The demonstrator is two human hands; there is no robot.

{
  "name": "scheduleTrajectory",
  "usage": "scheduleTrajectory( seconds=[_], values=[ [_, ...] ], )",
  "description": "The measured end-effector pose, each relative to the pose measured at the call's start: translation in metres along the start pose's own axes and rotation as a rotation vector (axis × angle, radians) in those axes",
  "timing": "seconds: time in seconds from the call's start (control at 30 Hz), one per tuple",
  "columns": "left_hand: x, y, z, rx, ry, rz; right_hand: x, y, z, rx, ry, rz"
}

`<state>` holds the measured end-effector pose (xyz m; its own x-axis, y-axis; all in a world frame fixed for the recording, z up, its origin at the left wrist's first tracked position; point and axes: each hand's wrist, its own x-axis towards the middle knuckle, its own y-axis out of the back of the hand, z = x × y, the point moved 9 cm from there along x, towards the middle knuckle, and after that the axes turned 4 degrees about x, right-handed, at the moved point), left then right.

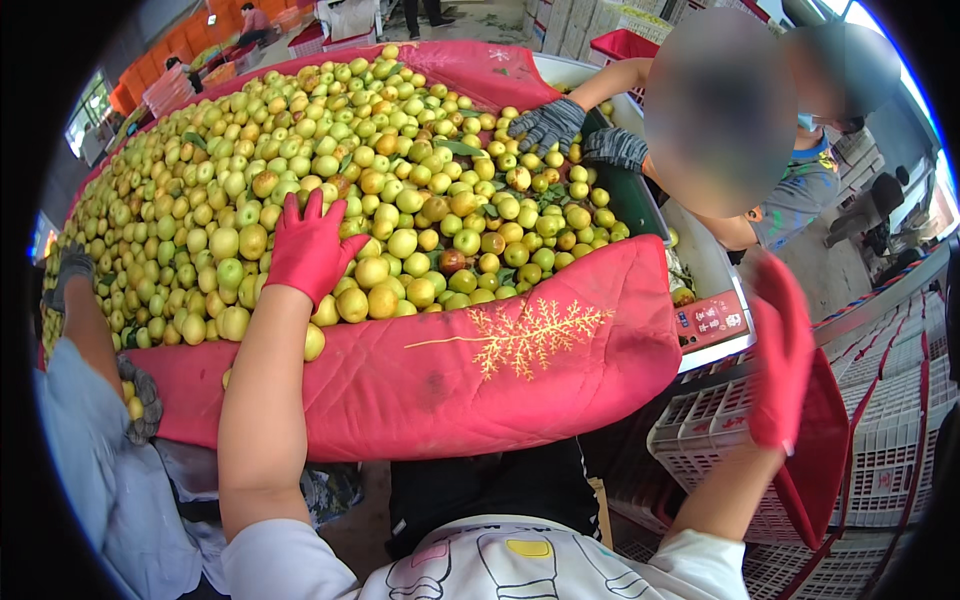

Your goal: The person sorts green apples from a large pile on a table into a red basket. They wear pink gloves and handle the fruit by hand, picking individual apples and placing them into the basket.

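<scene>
Small round yellow-green fruits [401,242], apparently jujubes, lie heaped on a red quilted cloth [420,382] with a gold branch pattern. My left hand [311,244], in a red glove, rests palm down on the near side of the heap, its fingers spread. Off to the right, my right hand [780,352], also red-gloved, is raised and blurred by motion. Its fingers point upward, and no fruit shows in it. Below that hand stands a white plastic crate [705,420] with a red lining [814,450].
Across the heap, a person's grey-gloved hands [550,126] touch fruit beside a green-lined chute [637,196]. At left, another worker's gloved hand [142,397] holds fruits. A red panel [711,321] bears writing at the machine's corner. Several white crates [892,450] are stacked at right.
</scene>
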<state>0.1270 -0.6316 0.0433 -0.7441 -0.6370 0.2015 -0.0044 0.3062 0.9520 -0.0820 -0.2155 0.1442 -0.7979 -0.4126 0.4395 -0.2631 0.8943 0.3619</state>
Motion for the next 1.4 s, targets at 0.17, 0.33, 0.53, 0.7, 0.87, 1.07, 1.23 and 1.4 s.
scheduleTrajectory(
  seconds=[0.17,0.33,0.53,0.7,0.87,1.07,1.23,1.4],
  values=[
    [0.002,0.012,0.003,-0.062,-0.048,0.01,0.041,-0.222,0.011,-0.06,0.356,-0.612],
    [0.004,0.014,0.004,-0.195,-0.124,-0.024,0.017,-0.361,0.036,-0.345,0.73,-0.843],
    [-0.001,0.012,-0.004,-0.185,-0.118,-0.047,0.032,-0.367,0.103,-0.521,0.639,-1.01],
    [0.001,0.013,-0.007,-0.229,-0.092,-0.06,0.062,-0.32,0.151,-0.732,0.316,-1.042],
    [0.0,0.016,-0.012,-0.183,-0.078,0.008,0.099,-0.28,0.199,-0.732,0.045,-1.092],
    [0.003,0.023,-0.012,-0.266,-0.096,0.005,0.109,-0.319,0.11,-0.501,0.412,-0.824],
    [0.001,0.018,-0.019,-0.309,-0.083,0.0,0.032,-0.395,-0.024,0.108,0.607,-0.851],
    [0.002,0.019,-0.015,-0.349,-0.068,-0.027,-0.022,-0.421,-0.008,-0.018,0.5,-1.034]
  ],
)
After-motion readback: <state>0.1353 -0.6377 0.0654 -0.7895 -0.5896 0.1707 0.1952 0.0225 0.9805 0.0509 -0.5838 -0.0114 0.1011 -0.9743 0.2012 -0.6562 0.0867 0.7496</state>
